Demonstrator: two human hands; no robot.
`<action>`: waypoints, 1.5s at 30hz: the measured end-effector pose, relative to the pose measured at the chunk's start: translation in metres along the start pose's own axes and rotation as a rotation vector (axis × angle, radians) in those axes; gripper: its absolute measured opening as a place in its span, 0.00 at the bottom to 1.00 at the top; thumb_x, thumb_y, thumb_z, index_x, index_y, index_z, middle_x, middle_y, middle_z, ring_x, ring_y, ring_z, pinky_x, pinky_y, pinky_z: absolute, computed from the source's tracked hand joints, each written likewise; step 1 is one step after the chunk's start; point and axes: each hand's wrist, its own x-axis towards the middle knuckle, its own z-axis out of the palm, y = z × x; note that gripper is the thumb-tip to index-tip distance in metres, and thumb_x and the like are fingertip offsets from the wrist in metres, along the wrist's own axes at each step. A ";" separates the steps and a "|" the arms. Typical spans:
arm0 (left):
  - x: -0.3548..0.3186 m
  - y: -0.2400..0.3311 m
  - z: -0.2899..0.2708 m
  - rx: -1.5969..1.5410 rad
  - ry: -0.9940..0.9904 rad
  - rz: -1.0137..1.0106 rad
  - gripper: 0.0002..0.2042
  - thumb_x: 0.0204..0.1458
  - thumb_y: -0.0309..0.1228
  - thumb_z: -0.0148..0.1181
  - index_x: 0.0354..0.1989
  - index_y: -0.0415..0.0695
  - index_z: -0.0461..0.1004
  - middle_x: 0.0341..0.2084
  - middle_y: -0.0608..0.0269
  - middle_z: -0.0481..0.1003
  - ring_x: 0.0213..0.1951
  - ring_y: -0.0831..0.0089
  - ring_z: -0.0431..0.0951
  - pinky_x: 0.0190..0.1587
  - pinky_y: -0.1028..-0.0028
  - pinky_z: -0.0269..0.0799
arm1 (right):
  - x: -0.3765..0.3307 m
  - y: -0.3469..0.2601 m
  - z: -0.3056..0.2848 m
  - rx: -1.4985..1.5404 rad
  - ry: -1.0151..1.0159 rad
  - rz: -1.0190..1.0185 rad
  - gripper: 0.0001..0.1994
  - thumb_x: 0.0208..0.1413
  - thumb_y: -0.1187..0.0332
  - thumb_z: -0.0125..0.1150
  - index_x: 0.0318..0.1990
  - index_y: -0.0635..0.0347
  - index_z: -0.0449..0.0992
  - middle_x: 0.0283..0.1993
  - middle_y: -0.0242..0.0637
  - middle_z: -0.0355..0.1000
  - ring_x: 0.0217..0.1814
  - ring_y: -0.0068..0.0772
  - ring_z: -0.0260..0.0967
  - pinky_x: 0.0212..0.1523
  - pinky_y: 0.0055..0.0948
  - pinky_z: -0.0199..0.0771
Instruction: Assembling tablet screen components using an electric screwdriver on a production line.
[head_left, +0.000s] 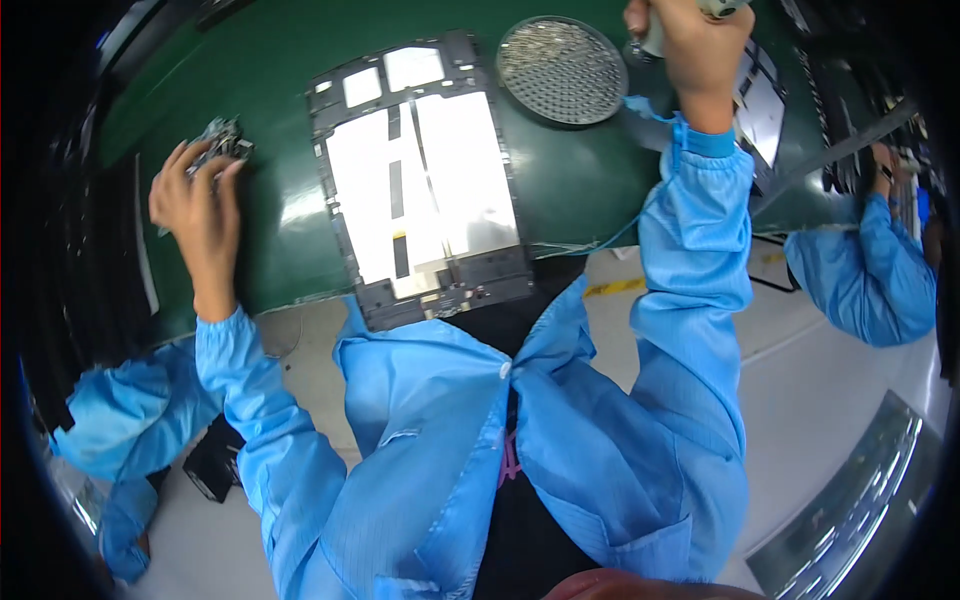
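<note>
A flat rectangular device frame (420,180) with shiny silver panels and a dark border lies on the green work mat (270,90) in front of me. My left hand (195,205) reaches out to the far left, its fingers closed on a small dark circuit part (222,137). My right hand (695,45) is raised at the top right, gripping a white handheld tool (652,40) whose tip points down beside a round metal tray (562,70) of small screws.
A second device frame (762,100) lies right of my right arm. A co-worker's blue sleeve (880,270) and hand are at the right edge; another blue-clad person (130,420) is at the lower left. A thin blue cord (600,240) hangs from my right wrist.
</note>
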 end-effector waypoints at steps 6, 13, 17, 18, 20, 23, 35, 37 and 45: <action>0.023 0.007 0.013 -0.272 0.317 -0.116 0.06 0.64 0.27 0.56 0.43 0.36 0.74 0.39 0.53 0.80 0.40 0.64 0.80 0.45 0.68 0.75 | -0.020 -0.018 -0.012 0.113 -0.038 0.024 0.19 0.51 0.79 0.53 0.52 0.76 0.72 0.41 0.50 0.80 0.17 0.20 0.66 0.18 0.20 0.68; 0.098 0.056 0.069 -1.071 0.323 -0.434 0.13 0.67 0.34 0.55 0.50 0.37 0.79 0.32 0.63 0.80 0.31 0.83 0.77 0.34 0.82 0.72 | -0.032 -0.005 -0.006 0.168 -0.099 0.086 0.21 0.52 0.78 0.53 0.55 0.74 0.70 0.46 0.54 0.79 0.18 0.22 0.66 0.20 0.21 0.69; 0.094 0.049 0.090 -1.202 0.166 -0.535 0.17 0.67 0.37 0.56 0.53 0.36 0.78 0.35 0.63 0.80 0.31 0.83 0.72 0.33 0.83 0.65 | -0.030 0.006 0.002 0.196 -0.052 0.004 0.19 0.54 0.78 0.50 0.54 0.72 0.69 0.46 0.55 0.78 0.18 0.22 0.65 0.20 0.22 0.69; 0.093 0.046 0.092 -1.301 0.148 -0.562 0.15 0.66 0.36 0.56 0.51 0.37 0.79 0.35 0.64 0.81 0.31 0.85 0.73 0.33 0.84 0.65 | -0.029 0.003 0.001 0.193 -0.036 0.010 0.19 0.54 0.78 0.50 0.54 0.72 0.69 0.45 0.55 0.78 0.18 0.22 0.65 0.20 0.22 0.69; 0.090 0.041 0.091 -1.367 0.092 -0.621 0.19 0.66 0.37 0.57 0.55 0.33 0.76 0.38 0.61 0.80 0.32 0.83 0.71 0.36 0.83 0.65 | -0.029 0.003 0.000 0.187 -0.017 0.026 0.18 0.54 0.78 0.50 0.54 0.72 0.69 0.45 0.54 0.78 0.18 0.22 0.65 0.21 0.21 0.70; 0.090 0.039 0.090 -1.283 0.033 -0.662 0.20 0.66 0.37 0.57 0.58 0.34 0.74 0.43 0.59 0.80 0.34 0.83 0.72 0.38 0.83 0.67 | -0.028 0.006 0.000 0.181 -0.031 0.016 0.18 0.54 0.77 0.50 0.54 0.72 0.69 0.45 0.54 0.78 0.18 0.21 0.65 0.21 0.21 0.70; 0.088 0.038 0.097 -1.208 0.004 -0.606 0.22 0.64 0.37 0.59 0.60 0.35 0.67 0.54 0.50 0.77 0.49 0.69 0.81 0.53 0.75 0.76 | -0.027 0.008 -0.001 0.153 -0.041 0.001 0.17 0.54 0.78 0.50 0.52 0.72 0.71 0.45 0.54 0.79 0.18 0.20 0.64 0.21 0.20 0.70; 0.088 0.036 0.098 -1.215 0.010 -0.598 0.22 0.64 0.37 0.59 0.61 0.35 0.67 0.54 0.50 0.77 0.50 0.68 0.81 0.53 0.75 0.76 | -0.028 0.008 0.002 0.154 -0.027 0.015 0.17 0.54 0.77 0.50 0.52 0.71 0.71 0.44 0.54 0.79 0.18 0.20 0.64 0.21 0.20 0.70; 0.077 0.014 0.084 -1.299 -0.184 -0.567 0.16 0.61 0.35 0.63 0.51 0.38 0.80 0.51 0.58 0.80 0.50 0.74 0.78 0.52 0.77 0.71 | -0.022 0.063 -0.046 0.129 -0.230 -0.254 0.08 0.62 0.76 0.49 0.40 0.73 0.75 0.23 0.42 0.66 0.24 0.33 0.63 0.29 0.32 0.66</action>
